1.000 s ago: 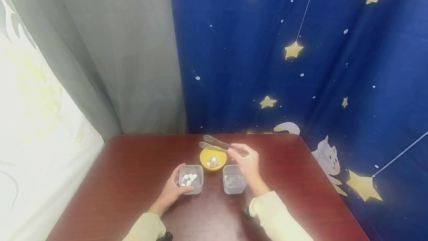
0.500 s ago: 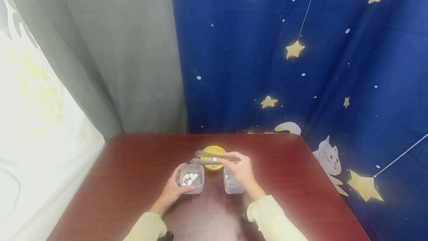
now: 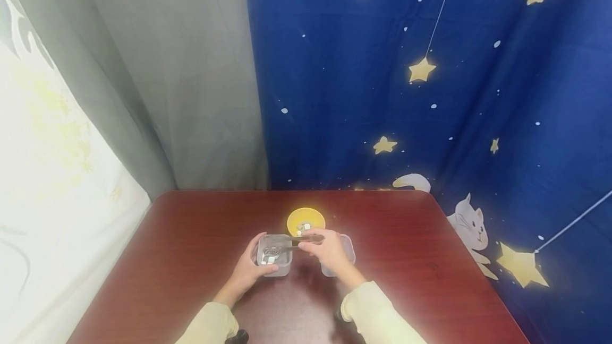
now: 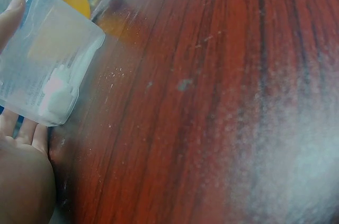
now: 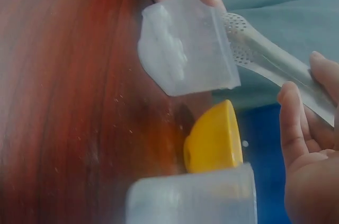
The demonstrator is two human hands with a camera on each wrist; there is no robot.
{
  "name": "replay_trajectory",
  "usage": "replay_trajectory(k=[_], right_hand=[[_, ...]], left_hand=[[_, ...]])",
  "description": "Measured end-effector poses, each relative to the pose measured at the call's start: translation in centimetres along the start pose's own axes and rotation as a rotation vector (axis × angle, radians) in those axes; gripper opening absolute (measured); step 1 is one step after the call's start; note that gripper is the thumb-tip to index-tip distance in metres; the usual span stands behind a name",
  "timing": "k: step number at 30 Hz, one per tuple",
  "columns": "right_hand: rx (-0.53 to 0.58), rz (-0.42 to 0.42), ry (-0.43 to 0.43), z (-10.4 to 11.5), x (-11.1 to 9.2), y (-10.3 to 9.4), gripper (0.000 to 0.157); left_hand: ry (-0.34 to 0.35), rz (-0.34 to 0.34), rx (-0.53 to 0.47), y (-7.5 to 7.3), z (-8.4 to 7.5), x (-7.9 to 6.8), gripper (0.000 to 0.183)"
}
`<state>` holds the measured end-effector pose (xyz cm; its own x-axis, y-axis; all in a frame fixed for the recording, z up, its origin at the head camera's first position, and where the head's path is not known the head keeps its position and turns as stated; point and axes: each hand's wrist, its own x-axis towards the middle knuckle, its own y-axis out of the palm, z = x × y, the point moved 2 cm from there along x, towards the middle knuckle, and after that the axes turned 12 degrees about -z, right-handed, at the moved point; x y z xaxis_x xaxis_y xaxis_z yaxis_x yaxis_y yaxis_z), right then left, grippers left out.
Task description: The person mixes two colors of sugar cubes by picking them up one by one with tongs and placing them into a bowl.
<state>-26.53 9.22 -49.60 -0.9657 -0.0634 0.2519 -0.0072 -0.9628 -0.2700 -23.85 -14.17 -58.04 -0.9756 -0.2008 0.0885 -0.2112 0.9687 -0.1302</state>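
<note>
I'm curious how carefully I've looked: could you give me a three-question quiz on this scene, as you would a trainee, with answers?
1. True or false: the left hand holds the yellow bowl.
2. What does the right hand hold?
3. Choose: where are that thing's tips? A. Over the bowl. B. At the mouth of the left box. C. Inside the right box.

Key: 1. False; it holds the left box. 2. Tongs. 3. B.

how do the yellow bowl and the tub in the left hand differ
The bowl is yellow and round; the tub is translucent and squarish. The left hand grips the tub, while no hand grips the bowl. The tub sits nearer the person than the bowl. Both contain small white pieces.
</note>
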Motion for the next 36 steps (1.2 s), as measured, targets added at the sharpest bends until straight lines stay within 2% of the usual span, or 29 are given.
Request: replay_trajectory(k=[5, 11, 14, 20, 30, 36], right_hand=[[0.057, 0.026, 0.001, -0.3, -0.1, 1.4, 0.025], [0.002, 0.013, -0.05, -0.5, -0.1, 2.1, 0.026], [-0.031, 0.01, -0.058, -0.5, -0.1, 2.3, 0.026], [-0.09, 0.0, -0.068, -0.5, -0.2, 2.8, 0.023], [-0.171, -0.025, -0.171, -0.6, -0.2, 3.3, 0.021], [-0.187, -0.046, -0.178, -0.8, -0.3, 3.2, 0.018]], left_hand=[[-0.003, 0.0, 0.021, -0.1, -0.9, -0.2, 0.099], [0.003, 0.025, 0.039, -0.2, -3.8, -1.2, 0.097], [-0.008, 0.032, 0.048, -0.3, -4.2, -1.4, 0.096], [-0.021, 0.044, 0.015, -0.3, -4.1, -1.3, 0.098], [-0.007, 0.029, 0.048, -0.5, -3.9, -1.3, 0.097], [-0.011, 0.041, 0.028, -0.4, -4.0, -1.3, 0.097]])
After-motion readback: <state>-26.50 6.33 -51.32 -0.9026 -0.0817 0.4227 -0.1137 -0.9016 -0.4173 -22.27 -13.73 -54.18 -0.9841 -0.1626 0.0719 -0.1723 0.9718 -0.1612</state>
